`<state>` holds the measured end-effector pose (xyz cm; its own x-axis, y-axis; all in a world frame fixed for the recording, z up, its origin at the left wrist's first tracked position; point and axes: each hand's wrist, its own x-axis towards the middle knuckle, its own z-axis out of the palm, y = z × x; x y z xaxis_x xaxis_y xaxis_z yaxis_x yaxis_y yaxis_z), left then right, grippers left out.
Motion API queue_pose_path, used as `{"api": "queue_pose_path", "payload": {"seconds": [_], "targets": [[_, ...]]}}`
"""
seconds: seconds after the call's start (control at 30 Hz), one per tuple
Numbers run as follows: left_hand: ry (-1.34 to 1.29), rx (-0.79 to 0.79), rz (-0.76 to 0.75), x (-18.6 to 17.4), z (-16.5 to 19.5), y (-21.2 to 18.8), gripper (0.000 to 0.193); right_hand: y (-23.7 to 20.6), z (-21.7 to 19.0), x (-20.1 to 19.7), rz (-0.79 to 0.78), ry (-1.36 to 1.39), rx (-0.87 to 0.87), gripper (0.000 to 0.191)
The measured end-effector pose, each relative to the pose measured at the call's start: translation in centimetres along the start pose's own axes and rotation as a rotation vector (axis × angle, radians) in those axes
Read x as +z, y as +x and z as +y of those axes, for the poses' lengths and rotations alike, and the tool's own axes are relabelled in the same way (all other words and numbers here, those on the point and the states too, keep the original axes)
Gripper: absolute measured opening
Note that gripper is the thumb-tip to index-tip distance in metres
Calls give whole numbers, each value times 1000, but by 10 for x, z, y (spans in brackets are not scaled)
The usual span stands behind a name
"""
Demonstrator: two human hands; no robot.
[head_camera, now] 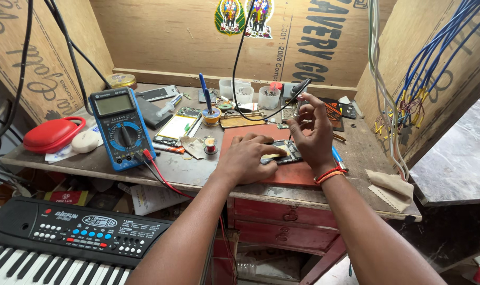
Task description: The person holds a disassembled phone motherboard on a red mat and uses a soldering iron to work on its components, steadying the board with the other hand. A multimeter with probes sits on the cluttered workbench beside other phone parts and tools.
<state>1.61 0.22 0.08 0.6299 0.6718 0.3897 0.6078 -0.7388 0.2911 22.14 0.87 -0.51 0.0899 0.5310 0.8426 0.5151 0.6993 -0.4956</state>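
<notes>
- The right hand (313, 136) is raised a little over the desk (198, 171), and its grip is closed on a thin black probe (299, 88), which is pinched between the thumb and the fingertips; a black cable (239, 58) goes up from the probe.
- The left hand (248, 157) lies flat, palm down, with its fingers pressing on a small circuit board (288, 152); its grip is not closed around anything.
- The circuit board lies on a red-brown mat (282, 171) at the front of the desk, just under the right hand.
- Left of the mat stand two small spools of solder wire (211, 145).
- Further left is a blue multimeter (118, 126), tilted up, with red and black leads (158, 174) going out from its lower end.
- A red case (52, 133) lies at the left edge of the desk.
- Below the desk, at the lower left, is a black electronic keyboard (60, 237).
- A folded beige cloth (390, 186) lies at the right front corner.
</notes>
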Motion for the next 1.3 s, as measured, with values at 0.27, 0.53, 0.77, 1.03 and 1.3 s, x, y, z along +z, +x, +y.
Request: {"api": "queue_pose_path", "payload": {"seconds": [0.27,0.53,0.77,1.03,1.3], "targets": [[10,1,-8,0,1,0,40,-2,-2,0,-13,-74,13,54],[14,-3,-9,-2,1,0,40,-1,-3,2,-5,-27,13,52],[11,-6,-12,-2,1,0,41,-1,2,1,-5,-7,17,53],[17,-9,-11,-1,2,0,42,-2,2,2,-6,19,10,53],[35,-13,-22,-1,2,1,41,-1,3,2,13,13,35,54]]}}
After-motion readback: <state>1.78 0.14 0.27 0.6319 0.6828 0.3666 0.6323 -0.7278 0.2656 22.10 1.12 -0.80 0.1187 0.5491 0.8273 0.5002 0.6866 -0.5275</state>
